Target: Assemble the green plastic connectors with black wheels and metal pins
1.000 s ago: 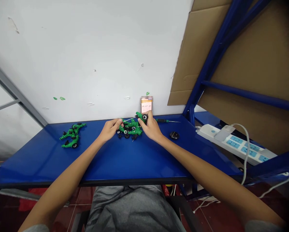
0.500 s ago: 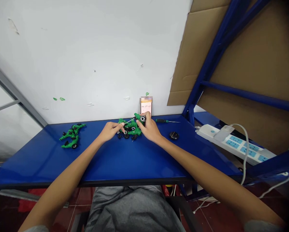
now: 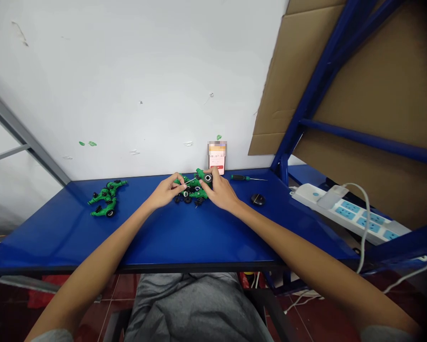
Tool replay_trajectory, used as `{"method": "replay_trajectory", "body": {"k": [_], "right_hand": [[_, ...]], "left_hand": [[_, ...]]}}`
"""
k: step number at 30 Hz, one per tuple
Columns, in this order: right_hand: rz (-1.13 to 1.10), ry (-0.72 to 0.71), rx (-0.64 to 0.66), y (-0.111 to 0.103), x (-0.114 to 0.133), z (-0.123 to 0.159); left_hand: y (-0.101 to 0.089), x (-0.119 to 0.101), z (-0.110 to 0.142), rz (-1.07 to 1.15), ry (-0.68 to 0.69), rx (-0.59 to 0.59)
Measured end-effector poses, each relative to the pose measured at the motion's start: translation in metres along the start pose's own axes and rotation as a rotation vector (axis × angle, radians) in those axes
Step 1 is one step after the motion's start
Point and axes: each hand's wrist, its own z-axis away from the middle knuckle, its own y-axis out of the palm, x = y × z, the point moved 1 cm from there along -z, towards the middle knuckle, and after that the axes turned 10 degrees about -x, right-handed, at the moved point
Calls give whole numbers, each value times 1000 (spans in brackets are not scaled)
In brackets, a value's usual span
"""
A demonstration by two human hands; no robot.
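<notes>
Fingers and thumb of my left hand (image 3: 166,191) are pinched round a thin metal rod (image 3: 191,181). It slants up to the right, and its far end meets a small black piece by my right fingers. My right hand (image 3: 221,191) is closed on a green plastic fitting (image 3: 199,173) with a black ring round a pale centre, held above the table. Whether the rod enters the fitting I cannot tell. Below both hands lies a pile of similar green fittings (image 3: 198,194), partly hidden. Several small black rings (image 3: 187,200) lie at its front edge.
More green fittings (image 3: 106,197) lie on the left of the blue table (image 3: 185,237). A phone (image 3: 217,164) showing a timer leans against the wall. To the right are a screwdriver (image 3: 240,177), a round black object (image 3: 258,199) and a white power strip (image 3: 352,211).
My left fingers have curled up a little more around the rod. The fitting in my right hand has shifted slightly left and down. The view has moved a little.
</notes>
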Motion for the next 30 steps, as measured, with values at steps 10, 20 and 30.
{"method": "replay_trajectory", "body": {"k": [10,20,30], "right_hand": [[47,-19,20,1,0,2],[31,-24,40,0,5,2],[41,-42,44,1,6,4]], "left_hand": [[-3,0,-1,-124,56,-20],[3,-3,1,-108,147,-99],[7,-2,1,-235,133,-27]]}}
